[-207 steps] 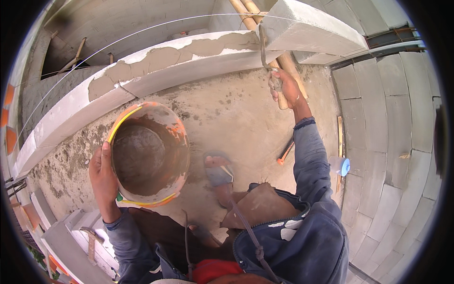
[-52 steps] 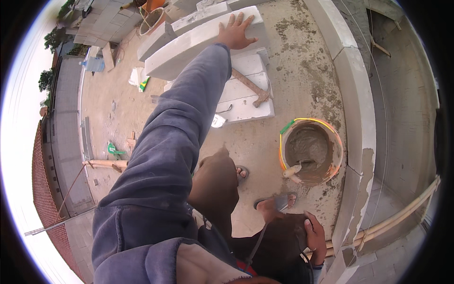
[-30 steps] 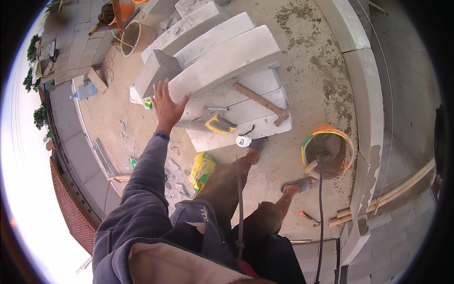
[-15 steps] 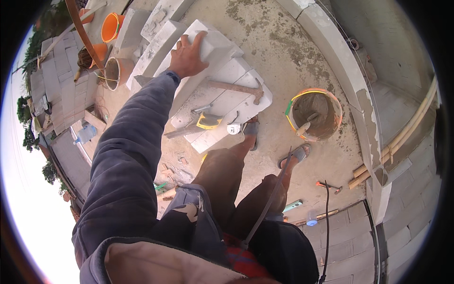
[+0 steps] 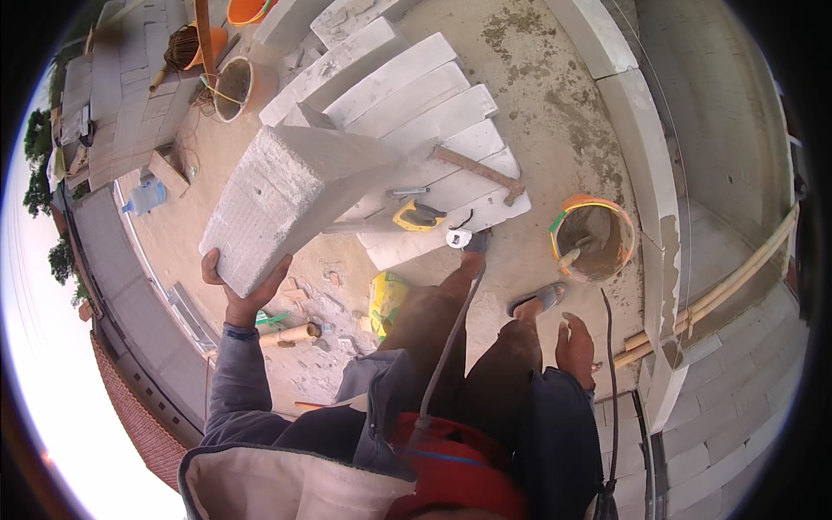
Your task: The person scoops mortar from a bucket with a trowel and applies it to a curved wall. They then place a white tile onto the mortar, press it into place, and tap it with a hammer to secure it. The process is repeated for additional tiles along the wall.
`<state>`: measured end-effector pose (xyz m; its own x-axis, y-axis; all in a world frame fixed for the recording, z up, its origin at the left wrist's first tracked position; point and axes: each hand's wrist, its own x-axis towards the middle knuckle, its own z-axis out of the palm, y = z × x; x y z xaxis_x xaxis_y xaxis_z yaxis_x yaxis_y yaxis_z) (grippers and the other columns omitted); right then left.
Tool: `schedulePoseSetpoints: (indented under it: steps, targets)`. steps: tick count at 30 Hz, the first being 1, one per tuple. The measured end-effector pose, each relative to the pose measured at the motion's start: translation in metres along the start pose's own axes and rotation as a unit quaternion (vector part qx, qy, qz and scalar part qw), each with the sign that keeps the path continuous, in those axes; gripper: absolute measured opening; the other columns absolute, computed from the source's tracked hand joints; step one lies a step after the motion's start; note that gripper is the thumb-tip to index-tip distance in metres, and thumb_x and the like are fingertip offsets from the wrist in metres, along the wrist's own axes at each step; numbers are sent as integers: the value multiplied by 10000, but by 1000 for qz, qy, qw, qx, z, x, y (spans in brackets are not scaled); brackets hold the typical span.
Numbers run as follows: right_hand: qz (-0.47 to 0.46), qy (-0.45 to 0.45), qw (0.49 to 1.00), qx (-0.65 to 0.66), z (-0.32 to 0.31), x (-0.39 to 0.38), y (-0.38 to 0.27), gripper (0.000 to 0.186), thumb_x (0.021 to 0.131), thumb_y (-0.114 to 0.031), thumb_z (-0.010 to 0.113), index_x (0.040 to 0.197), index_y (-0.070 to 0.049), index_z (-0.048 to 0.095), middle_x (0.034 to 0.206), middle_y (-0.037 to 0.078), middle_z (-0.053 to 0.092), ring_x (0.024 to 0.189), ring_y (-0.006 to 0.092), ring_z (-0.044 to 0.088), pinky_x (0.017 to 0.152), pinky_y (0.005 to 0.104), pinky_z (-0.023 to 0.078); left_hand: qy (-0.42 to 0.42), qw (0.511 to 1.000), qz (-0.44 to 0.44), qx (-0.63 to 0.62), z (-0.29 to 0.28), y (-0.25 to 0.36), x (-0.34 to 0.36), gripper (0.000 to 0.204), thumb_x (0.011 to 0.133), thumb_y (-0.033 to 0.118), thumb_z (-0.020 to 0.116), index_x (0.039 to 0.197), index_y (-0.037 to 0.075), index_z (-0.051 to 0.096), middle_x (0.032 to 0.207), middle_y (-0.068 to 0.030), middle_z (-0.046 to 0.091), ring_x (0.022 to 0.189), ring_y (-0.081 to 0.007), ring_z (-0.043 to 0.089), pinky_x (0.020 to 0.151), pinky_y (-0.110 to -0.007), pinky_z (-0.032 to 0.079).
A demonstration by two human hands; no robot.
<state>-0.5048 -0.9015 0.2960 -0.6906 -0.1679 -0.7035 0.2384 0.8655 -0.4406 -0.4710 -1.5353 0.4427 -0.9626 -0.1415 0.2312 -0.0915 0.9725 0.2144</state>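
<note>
My left hand (image 5: 245, 290) grips the near lower end of a pale aerated concrete block (image 5: 286, 199), which is lifted and tilted in front of the block stack (image 5: 416, 95). My right hand (image 5: 575, 345) hangs open beside my right knee, holding nothing. On the lower blocks lie a hammer (image 5: 477, 169), a yellow-handled saw (image 5: 414, 218), a small metal tool (image 5: 407, 191) and a white tape measure (image 5: 459, 237). A mortar bucket (image 5: 589, 221), with a wooden trowel handle (image 5: 569, 258) in it, stands to the right.
A low block wall (image 5: 650, 173) with bamboo poles (image 5: 728, 273) runs along the right. A pale bucket (image 5: 232, 87), orange buckets (image 5: 247, 10) and a water jug (image 5: 147, 198) are at the back left. A yellow-green bag (image 5: 386, 295) and rubble lie beside my legs.
My left hand has pulled the block off the stack toward me and downward to the left, raising it. My right hand has come into view beside my knee, and my view has shifted.
</note>
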Motion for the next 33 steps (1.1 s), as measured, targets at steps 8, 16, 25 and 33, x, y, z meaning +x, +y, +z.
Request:
schedulePoseSetpoints:
  steps: [8, 16, 25, 33]
  targets:
    - [-558, -130, 726, 379, 55, 140, -463, 677, 1149, -479, 395, 1647, -22, 419, 1698, 229, 409, 1604, 388, 338, 1317, 465, 245, -159, 978, -84, 110, -16, -75, -106, 693, 902, 410, 849, 1511, 268, 551, 1547, 45, 593, 1482, -180, 449, 1217, -584, 240]
    - [-307, -257, 875, 271, 271, 324, -368, 681, 1161, -524, 331, 1681, -88, 381, 1704, 173, 425, 1610, 336, 334, 1337, 444, 223, -266, 942, -161, 124, -68, -134, -234, 732, 1028, 470, 729, 1596, 99, 456, 1582, -85, 568, 1457, -250, 536, 1196, -413, 429]
    - [-402, -229, 856, 229, 250, 349, -383, 556, 1180, -334, 294, 1649, -59, 413, 1723, 162, 395, 1597, 323, 352, 1333, 396, 257, -296, 945, -118, 76, -68, -112, -183, 647, 1022, 328, 761, 1537, 30, 508, 1534, -116, 598, 1355, -284, 592, 1127, -417, 488]
    - [-395, -175, 718, 546, -22, 199, -437, 673, 1167, -493, 434, 1563, 50, 484, 1467, 203, 619, 1357, 240, 574, 1178, 362, 418, -76, 974, 20, 210, 31, 23, 58, 1420, 688, 713, 914, 1663, 129, 63, 1640, -263, 73, 1572, -426, 68, 1277, -586, 157]
